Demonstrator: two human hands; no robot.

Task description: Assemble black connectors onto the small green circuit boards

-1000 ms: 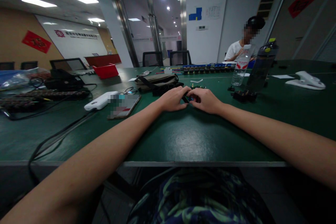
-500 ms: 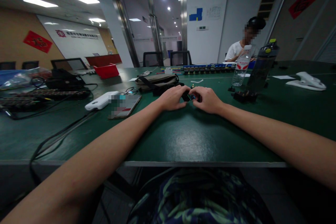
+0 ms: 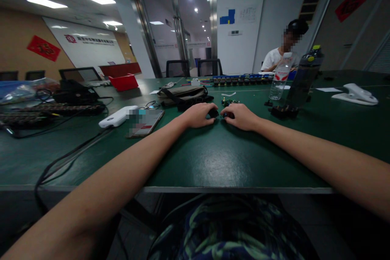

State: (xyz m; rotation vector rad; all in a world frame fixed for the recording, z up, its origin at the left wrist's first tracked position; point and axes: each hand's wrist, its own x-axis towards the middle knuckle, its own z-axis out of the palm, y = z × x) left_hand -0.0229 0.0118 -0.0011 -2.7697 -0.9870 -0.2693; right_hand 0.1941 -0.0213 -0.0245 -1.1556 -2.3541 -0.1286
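Over the green table [image 3: 213, 158], my left hand [image 3: 200, 115] grips a small black part [image 3: 213, 113] between thumb and fingers. Just right of it, my right hand [image 3: 239, 116] is closed round a small dark piece [image 3: 227, 115], mostly hidden by the fingers. A narrow gap parts the two hands. Behind my right hand lie small green circuit boards [image 3: 229, 102]. A grey-brown bag [image 3: 183, 94] with a black strap sits behind my left hand.
To the left are a phone [image 3: 148, 123], a white device [image 3: 117, 117] and cables. On the right stand a clear bottle [image 3: 276, 81] and a dark bottle [image 3: 303, 79], with a white stapler-like tool [image 3: 356, 94] beyond. A person [image 3: 276, 59] sits across the table.
My hands have moved slightly apart and a little lower. The green boards behind my right hand show more, and the bluish piece between my fingers shows less.
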